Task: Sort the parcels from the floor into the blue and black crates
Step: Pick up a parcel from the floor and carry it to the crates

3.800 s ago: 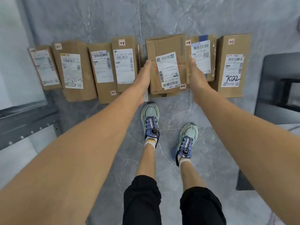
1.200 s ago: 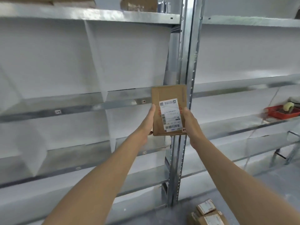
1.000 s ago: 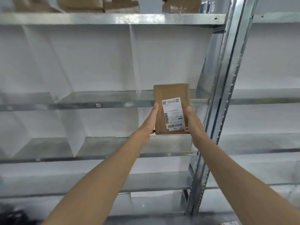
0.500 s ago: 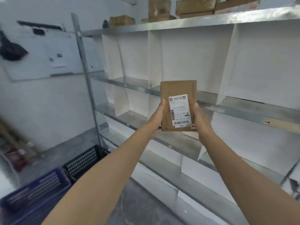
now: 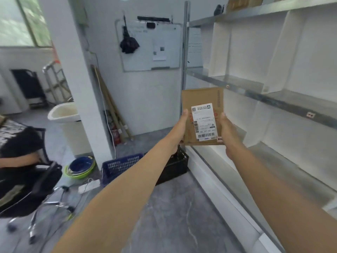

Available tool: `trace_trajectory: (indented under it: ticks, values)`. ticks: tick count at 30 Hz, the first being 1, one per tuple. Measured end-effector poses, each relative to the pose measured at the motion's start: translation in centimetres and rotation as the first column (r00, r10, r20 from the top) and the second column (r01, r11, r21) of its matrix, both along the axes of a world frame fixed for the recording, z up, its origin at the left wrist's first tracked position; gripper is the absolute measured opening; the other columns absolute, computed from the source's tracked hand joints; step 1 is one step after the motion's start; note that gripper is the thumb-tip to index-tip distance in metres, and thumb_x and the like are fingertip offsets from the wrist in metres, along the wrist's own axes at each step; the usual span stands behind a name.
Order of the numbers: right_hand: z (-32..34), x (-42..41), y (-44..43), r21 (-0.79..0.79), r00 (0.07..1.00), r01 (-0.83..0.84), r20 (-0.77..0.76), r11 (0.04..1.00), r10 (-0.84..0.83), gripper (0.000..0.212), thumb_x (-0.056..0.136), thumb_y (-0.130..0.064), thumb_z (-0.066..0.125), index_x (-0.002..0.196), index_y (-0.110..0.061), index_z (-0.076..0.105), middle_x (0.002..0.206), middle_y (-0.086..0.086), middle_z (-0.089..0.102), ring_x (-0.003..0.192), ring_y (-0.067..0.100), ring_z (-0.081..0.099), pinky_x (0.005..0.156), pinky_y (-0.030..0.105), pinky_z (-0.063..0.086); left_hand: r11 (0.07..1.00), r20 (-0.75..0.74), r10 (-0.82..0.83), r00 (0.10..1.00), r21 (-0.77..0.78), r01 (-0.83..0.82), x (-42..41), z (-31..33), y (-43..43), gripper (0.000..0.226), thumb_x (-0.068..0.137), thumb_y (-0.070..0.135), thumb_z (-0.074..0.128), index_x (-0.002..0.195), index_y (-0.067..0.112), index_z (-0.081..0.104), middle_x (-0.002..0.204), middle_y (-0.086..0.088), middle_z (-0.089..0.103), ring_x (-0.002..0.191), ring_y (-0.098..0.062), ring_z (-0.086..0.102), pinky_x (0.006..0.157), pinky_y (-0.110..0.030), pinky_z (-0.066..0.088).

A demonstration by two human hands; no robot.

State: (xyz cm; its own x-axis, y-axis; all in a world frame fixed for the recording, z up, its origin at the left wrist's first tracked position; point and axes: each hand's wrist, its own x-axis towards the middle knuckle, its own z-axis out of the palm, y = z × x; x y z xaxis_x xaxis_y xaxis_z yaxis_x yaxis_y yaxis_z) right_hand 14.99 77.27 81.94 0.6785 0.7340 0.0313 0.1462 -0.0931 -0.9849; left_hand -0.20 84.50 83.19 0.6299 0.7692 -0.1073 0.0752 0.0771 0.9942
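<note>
Bare forearms [image 5: 127, 189], bare left hand [image 5: 179, 129], right hand [image 5: 228, 133]

You have two hands in view, the left hand [image 5: 179, 128] and the right hand [image 5: 227, 128], and between them one parcel [image 5: 202, 99] bearing one white label [image 5: 203, 121]. On the floor you can count two crates, one blue crate [image 5: 118, 166] and one black crate [image 5: 175, 161], plus one white tub [image 5: 63, 114], one black chair [image 5: 27, 170] and one stack of bowls [image 5: 80, 167] where at least two show, blue over green. The wall gives you one whiteboard [image 5: 164, 37] and one dark umbrella [image 5: 128, 42]; the brown boxes [image 5: 244, 3] up high are too blurred to count.
</note>
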Motion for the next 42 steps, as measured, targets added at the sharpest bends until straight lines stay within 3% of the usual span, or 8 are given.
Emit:
trace_trajectory:
  ticks: [3, 8, 13, 17, 22, 26, 34, 42]
  values:
    - [-0.4, -3.1, 4.0, -0.025, 0.995, -0.097, -0.009, 0.995, 0.097, 0.05, 0.114, -0.05, 0.02, 0.097, -0.037, 0.064, 0.092, -0.015, 0.071, 0.085, 0.003, 0.067, 0.068, 0.025, 0.045, 0.994, -0.019, 0.108, 0.994, -0.006, -0.108, -3.3, -1.1, 3.9, 0.075, 0.095, 0.081, 0.018, 0.137, 0.034, 0.059, 0.137, 0.0, 0.064, 0.107, -0.013, 0.062, 0.112, -0.053, 0.041]
    - [-1.9, -7.6, 10.0, -0.03, 0.983, -0.18, -0.042, 0.983, 0.178, 0.052, 0.113, -0.055, 0.017, 0.102, -0.038, 0.065, 0.094, -0.016, 0.071, 0.088, 0.005, 0.066, 0.072, 0.026, 0.044, 0.977, -0.089, 0.208, 0.974, -0.029, -0.211, -8.2, -2.2, 9.1, 0.078, 0.096, 0.08, 0.018, 0.148, 0.032, 0.05, 0.148, -0.004, 0.056, 0.134, -0.028, 0.053, 0.115, -0.058, 0.038]
    - [-3.6, -12.0, 15.4, -0.09, 0.956, -0.292, -0.065, 0.952, 0.287, 0.057, 0.112, -0.058, 0.017, 0.137, -0.03, 0.06, 0.134, 0.0, 0.068, 0.125, 0.02, 0.063, 0.096, 0.032, 0.039, 0.952, -0.12, 0.298, 0.947, -0.042, -0.305, -12.9, -4.6, 14.1, 0.088, 0.085, 0.092, 0.022, 0.148, 0.037, 0.049, 0.148, -0.001, 0.056, 0.122, -0.021, 0.058, 0.106, -0.052, 0.046]
    - [-5.3, -14.0, 19.4, -0.102, 0.932, -0.356, -0.115, 0.929, 0.345, 0.058, 0.113, -0.053, 0.02, 0.152, -0.022, 0.05, 0.155, 0.004, 0.054, 0.144, 0.023, 0.047, 0.096, 0.032, 0.029, 0.93, -0.13, 0.348, 0.928, -0.076, -0.359, -15.3, -6.6, 17.8, 0.079, 0.088, 0.089, 0.024, 0.139, 0.04, 0.058, 0.132, 0.004, 0.069, 0.112, -0.016, 0.066, 0.105, -0.051, 0.048]
    - [-8.2, -14.4, 25.7, -0.139, 0.898, -0.436, -0.135, 0.889, 0.419, 0.059, 0.114, -0.052, 0.02, 0.152, -0.019, 0.05, 0.154, 0.007, 0.056, 0.136, 0.019, 0.05, 0.096, 0.031, 0.03, 0.871, -0.189, 0.45, 0.873, -0.122, -0.476, -16.1, -9.1, 22.5, 0.072, 0.093, 0.083, 0.026, 0.132, 0.037, 0.064, 0.118, 0.003, 0.075, 0.104, -0.015, 0.07, 0.087, -0.039, 0.056]
    - [-10.7, -13.7, 31.6, -0.17, 0.838, -0.541, -0.196, 0.824, 0.51, 0.055, 0.111, -0.059, 0.02, 0.128, -0.03, 0.064, 0.137, 0.003, 0.068, 0.128, 0.019, 0.06, 0.096, 0.033, 0.041, 0.82, -0.222, 0.511, 0.83, -0.162, -0.549, -15.5, -11.0, 26.5, 0.07, 0.09, 0.086, 0.029, 0.135, 0.042, 0.06, 0.126, 0.003, 0.071, 0.114, -0.02, 0.065, 0.102, -0.049, 0.052]
    - [-14.0, -13.0, 40.0, -0.204, 0.762, -0.638, -0.301, 0.742, 0.573, 0.058, 0.11, -0.062, 0.022, 0.143, -0.03, 0.058, 0.129, -0.006, 0.068, 0.119, 0.018, 0.063, 0.083, 0.031, 0.049, 0.714, -0.261, 0.601, 0.755, -0.249, -0.654, -15.6, -14.6, 33.5, 0.062, 0.093, 0.08, 0.036, 0.121, 0.037, 0.07, 0.103, 0.006, 0.079, 0.107, -0.02, 0.071, 0.1, -0.049, 0.055]
    - [-19.3, -14.8, 49.6, -0.269, 0.755, -0.646, -0.36, 0.714, 0.547, 0.054, 0.11, -0.06, 0.026, 0.142, -0.031, 0.059, 0.137, 0.0, 0.069, 0.121, 0.019, 0.065, 0.089, 0.034, 0.051, 0.718, -0.335, 0.543, 0.77, -0.291, -0.632, -17.6, -18.0, 41.6, 0.072, 0.092, 0.084, 0.028, 0.132, 0.036, 0.065, 0.125, 0.0, 0.072, 0.117, -0.022, 0.066, 0.106, -0.047, 0.05]
